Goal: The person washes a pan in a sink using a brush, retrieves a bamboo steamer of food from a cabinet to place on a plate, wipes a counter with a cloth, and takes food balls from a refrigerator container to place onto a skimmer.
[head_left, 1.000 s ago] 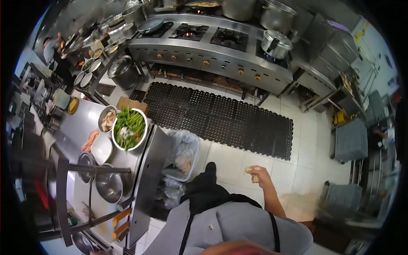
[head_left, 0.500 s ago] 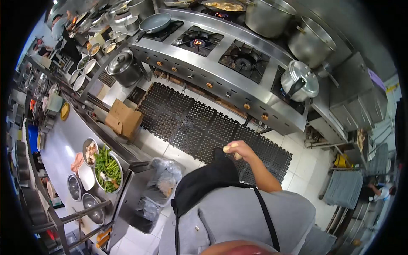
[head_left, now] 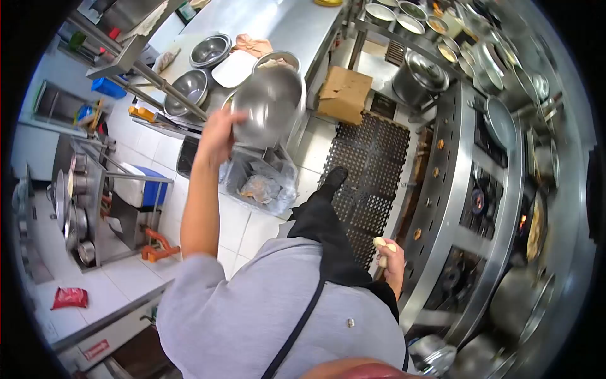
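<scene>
My left hand (head_left: 218, 134) grips the edge of a shiny steel bowl (head_left: 268, 107), which is blurred and lifted beside the counter. Behind it shows part of the rim of a larger bowl (head_left: 302, 104); its contents are hidden. My right hand (head_left: 392, 254), low by the stove side, is closed around pale, rounded pieces (head_left: 384, 245) whose kind I cannot make out. Close to the lifted bowl on the steel counter (head_left: 271, 25) are a white container (head_left: 234, 68), two steel bowls, one nearer (head_left: 186, 93) and one farther (head_left: 210, 50), and a pinkish cloth (head_left: 254, 45).
A plastic-lined bin (head_left: 262, 180) stands below the lifted bowl. A cardboard box (head_left: 344, 95) lies near the black floor mat (head_left: 363, 183). Along the right runs the stove (head_left: 451, 208), one burner lit, with a frying pan (head_left: 500, 123) and large pots.
My view has swung left toward the counter. My left hand has come into view with the steel bowl. My right hand still holds the pale pieces, lower beside my body.
</scene>
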{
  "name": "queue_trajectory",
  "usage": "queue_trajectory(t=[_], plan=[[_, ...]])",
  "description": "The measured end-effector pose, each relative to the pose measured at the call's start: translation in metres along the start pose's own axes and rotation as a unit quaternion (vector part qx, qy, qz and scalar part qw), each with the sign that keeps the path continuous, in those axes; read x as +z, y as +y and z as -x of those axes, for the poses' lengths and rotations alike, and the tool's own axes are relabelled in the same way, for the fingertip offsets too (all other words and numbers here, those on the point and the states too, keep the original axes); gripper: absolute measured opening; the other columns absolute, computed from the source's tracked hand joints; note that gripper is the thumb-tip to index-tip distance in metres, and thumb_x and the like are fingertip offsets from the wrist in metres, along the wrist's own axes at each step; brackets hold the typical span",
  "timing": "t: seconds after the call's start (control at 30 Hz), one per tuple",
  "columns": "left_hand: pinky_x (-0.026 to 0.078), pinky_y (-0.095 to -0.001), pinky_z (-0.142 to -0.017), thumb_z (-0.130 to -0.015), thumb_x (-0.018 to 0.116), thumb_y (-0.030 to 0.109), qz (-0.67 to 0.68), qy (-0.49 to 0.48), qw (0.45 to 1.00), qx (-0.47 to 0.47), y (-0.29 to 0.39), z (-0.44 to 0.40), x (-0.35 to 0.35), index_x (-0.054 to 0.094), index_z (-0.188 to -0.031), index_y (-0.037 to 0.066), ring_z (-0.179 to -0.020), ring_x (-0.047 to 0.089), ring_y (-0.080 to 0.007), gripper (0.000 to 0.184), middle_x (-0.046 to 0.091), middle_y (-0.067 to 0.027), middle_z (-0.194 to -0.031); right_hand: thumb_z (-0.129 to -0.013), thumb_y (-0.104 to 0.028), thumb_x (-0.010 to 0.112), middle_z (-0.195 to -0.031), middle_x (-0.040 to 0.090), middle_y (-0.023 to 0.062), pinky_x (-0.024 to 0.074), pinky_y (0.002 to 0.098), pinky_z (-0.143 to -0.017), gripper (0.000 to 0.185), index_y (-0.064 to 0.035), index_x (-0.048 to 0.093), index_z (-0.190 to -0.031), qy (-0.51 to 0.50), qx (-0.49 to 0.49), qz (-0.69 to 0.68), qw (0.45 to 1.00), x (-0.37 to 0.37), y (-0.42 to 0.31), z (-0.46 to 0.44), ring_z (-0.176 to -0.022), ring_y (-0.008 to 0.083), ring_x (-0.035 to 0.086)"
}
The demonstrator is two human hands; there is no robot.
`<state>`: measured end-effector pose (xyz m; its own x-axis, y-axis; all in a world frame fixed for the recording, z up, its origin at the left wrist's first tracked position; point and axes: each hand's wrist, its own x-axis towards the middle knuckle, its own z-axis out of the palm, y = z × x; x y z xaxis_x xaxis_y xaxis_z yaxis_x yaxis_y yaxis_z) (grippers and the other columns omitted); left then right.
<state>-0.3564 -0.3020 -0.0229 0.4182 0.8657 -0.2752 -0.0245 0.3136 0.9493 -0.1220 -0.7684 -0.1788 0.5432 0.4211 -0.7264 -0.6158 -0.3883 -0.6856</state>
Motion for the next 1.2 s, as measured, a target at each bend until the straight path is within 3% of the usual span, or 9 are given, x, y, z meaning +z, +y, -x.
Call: queue_trajectory(t=[0.17, 0.23, 0.4, 0.53, 0.63, 0.7, 0.8, 0.97, 1.2], plan=[[0.049, -0.0321, -0.065, -0.087, 0.06, 0.012, 0.14, 0.083, 0.986, 0.043, 0.044, -0.215, -0.056, 0.062, -0.086, 0.007, -0.071, 0.058, -0.0186, 0.006, 0.063, -0.0063, -0.08, -0.073, -0.005, 0.07, -0.078, 0.064, 0.0044, 0.0452, 0.0253, -0.045, 0.031, 0.0001, 0.065, -0.104, 0.015, -0.048, -0.021, 0.998, -0.023, -0.059, -0.064, -0.054, 0.012, 0.057], [0.054, -0.0334, -0.077, -0.092, 0.058, 0.014, -0.473, 0.132, 0.833, 0.254, 0.006, -0.316, -0.182, 0.063, -0.104, -0.001, -0.088, 0.064, -0.0211, 0.02, 0.066, -0.012, -0.097, -0.071, -0.009, 0.073, -0.074, 0.062, 0.001, 0.0441, 0.0247, -0.046, 0.028, -0.0034, 0.067, -0.097, 0.019, -0.074, -0.056, 0.995, -0.016, -0.104, -0.072, -0.055, 0.0099, 0.055], [0.05, -0.0391, -0.082, -0.093, 0.055, 0.02, -0.551, 0.223, 0.758, 0.269, 0.057, -0.346, -0.083, 0.059, -0.113, 0.0, -0.095, 0.061, -0.0277, 0.029, 0.063, -0.0158, -0.108, -0.068, -0.007, 0.075, -0.087, 0.068, 0.0047, 0.0501, 0.0283, -0.067, 0.031, -0.0033, 0.069, -0.098, 0.042, -0.164, -0.046, 0.984, -0.009, -0.189, -0.122, -0.076, 0.0129, 0.062], [0.048, -0.0447, -0.089, -0.094, 0.051, 0.026, -0.37, 0.173, 0.854, 0.322, 0.049, -0.293, 0.106, 0.053, -0.118, -0.002, -0.103, 0.058, -0.0329, 0.037, 0.057, -0.0196, -0.117, -0.065, -0.017, 0.08, -0.09, 0.067, 0.0059, 0.0506, 0.0297, -0.07, 0.037, -0.0075, 0.07, -0.099, 0.064, -0.222, 0.035, 0.972, 0.002, -0.272, -0.17, -0.08, 0.0165, 0.062], [0.046, -0.0489, -0.095, -0.095, 0.048, 0.03, -0.143, -0.231, 0.962, 0.037, 0.011, -0.232, 0.283, 0.049, -0.122, -0.003, -0.11, 0.055, -0.0369, 0.043, 0.052, -0.0225, -0.124, -0.063, -0.028, 0.078, -0.092, 0.066, 0.0109, 0.0516, 0.0386, -0.074, 0.039, -0.0114, 0.071, -0.097, 0.096, -0.413, 0.216, 0.879, 0.031, -0.347, -0.204, -0.084, 0.0278, 0.064], [0.047, -0.0554, -0.093, -0.094, 0.051, 0.048, 0.127, -0.415, 0.84, -0.326, -0.026, -0.204, 0.39, 0.044, -0.135, 0.01, -0.117, 0.052, -0.0359, 0.057, 0.052, -0.0152, -0.131, -0.062, -0.028, 0.074, -0.092, 0.062, 0.011, 0.0515, 0.0413, -0.073, 0.035, -0.0122, 0.071, -0.093, 0.113, -0.49, 0.215, 0.837, 0.056, -0.392, -0.22, -0.084, 0.031, 0.063], [0.038, -0.0551, -0.103, -0.094, 0.048, 0.053, 0.28, -0.426, 0.718, -0.474, -0.062, -0.221, 0.482, 0.04, -0.138, 0.006, -0.126, 0.044, -0.0338, 0.065, 0.045, -0.0175, -0.138, -0.067, -0.021, 0.07, -0.091, 0.057, 0.0138, 0.0516, 0.0408, -0.064, 0.025, -0.0064, 0.067, -0.087, 0.147, -0.485, 0.338, 0.793, 0.066, -0.439, -0.238, -0.079, 0.0298, 0.062], [0.027, -0.048, -0.112, -0.094, 0.048, 0.046, 0.308, -0.486, 0.702, -0.419, -0.081, -0.264, 0.569, 0.038, -0.141, 0.008, -0.134, 0.036, -0.0296, 0.061, 0.041, -0.0128, -0.144, -0.07, -0.022, 0.066, -0.099, 0.054, 0.0166, 0.0502, 0.0413, -0.058, 0.025, -0.0071, 0.065, -0.09, 0.219, -0.529, 0.403, 0.714, 0.023, -0.47, -0.283, -0.082, 0.0328, 0.059], [0.029, -0.0418, -0.11, -0.097, 0.041, 0.045, 0.322, -0.489, 0.69, -0.425, -0.104, -0.292, 0.664, 0.038, -0.14, 0.009, -0.131, 0.039, -0.0259, 0.056, 0.041, -0.0091, -0.143, -0.073, -0.028, 0.066, -0.108, 0.053, 0.0156, 0.0391, 0.0539, -0.096, 0.032, -0.0075, 0.064, -0.097, 0.206, -0.553, 0.436, 0.68, -0.064, -0.528, -0.317, -0.117, 0.0376, 0.043]])
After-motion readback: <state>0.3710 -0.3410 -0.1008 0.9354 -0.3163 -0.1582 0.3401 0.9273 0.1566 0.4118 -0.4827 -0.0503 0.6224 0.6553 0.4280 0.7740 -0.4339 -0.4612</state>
